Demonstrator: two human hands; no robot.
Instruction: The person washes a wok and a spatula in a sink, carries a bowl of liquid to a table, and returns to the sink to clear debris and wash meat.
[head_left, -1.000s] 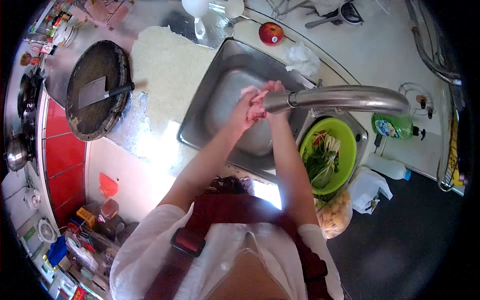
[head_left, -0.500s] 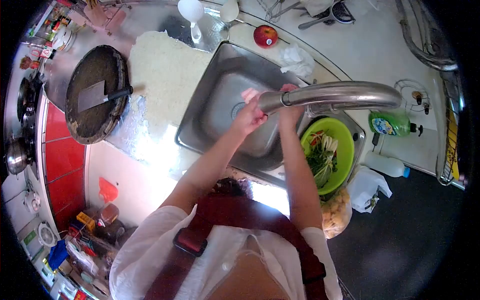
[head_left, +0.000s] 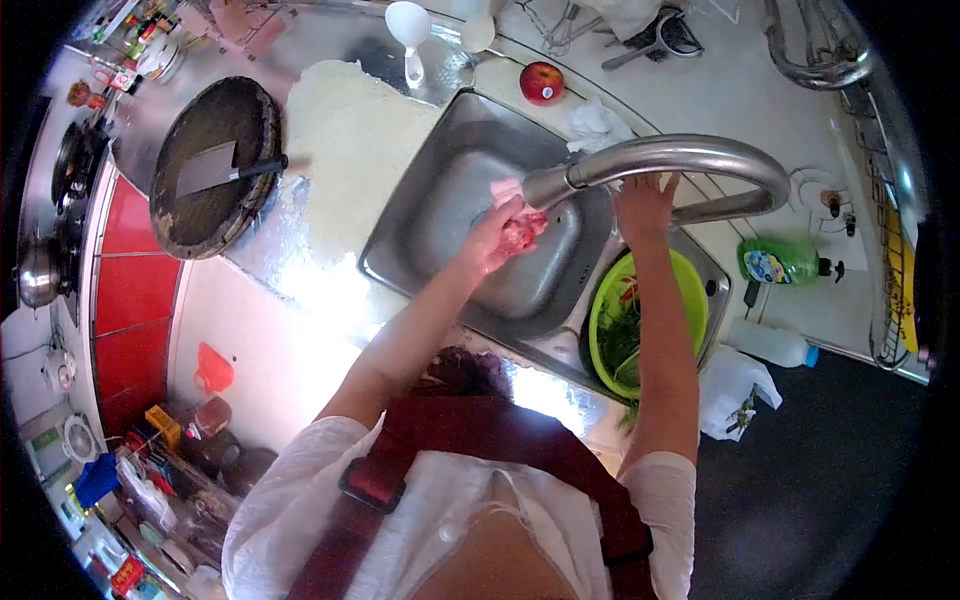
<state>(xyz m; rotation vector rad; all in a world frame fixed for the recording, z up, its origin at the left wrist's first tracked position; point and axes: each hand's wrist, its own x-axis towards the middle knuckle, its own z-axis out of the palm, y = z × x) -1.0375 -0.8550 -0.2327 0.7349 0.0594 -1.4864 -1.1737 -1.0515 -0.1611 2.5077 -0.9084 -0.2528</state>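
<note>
My left hand (head_left: pixel 487 240) is closed around a piece of raw meat (head_left: pixel 522 234), pink and red, above the steel sink (head_left: pixel 470 160). The mouth of the curved metal faucet (head_left: pixel 735 147) is just over the meat. My right hand (head_left: pixel 645 208) is stretched out beneath the faucet's arch, near its base, fingers apart and nothing visible in them. Part of those fingers is hidden by the spout, so contact with the faucet cannot be made out. Under my right forearm sits a green bowl (head_left: pixel 697 290) of leafy vegetables.
A cleaver (head_left: pixel 208 168) lies on a round dark chopping board (head_left: pixel 255 112) to the left. Behind the sink are a red apple (head_left: pixel 541 83) and crumpled white tissue (head_left: pixel 597 125). Green dish soap (head_left: pixel 778 261) and a white bottle (head_left: pixel 768 343) stand to the right.
My right hand has left the meat and moved right, to the faucet's base. My left hand keeps the meat under the spout. The view has shifted slightly.
</note>
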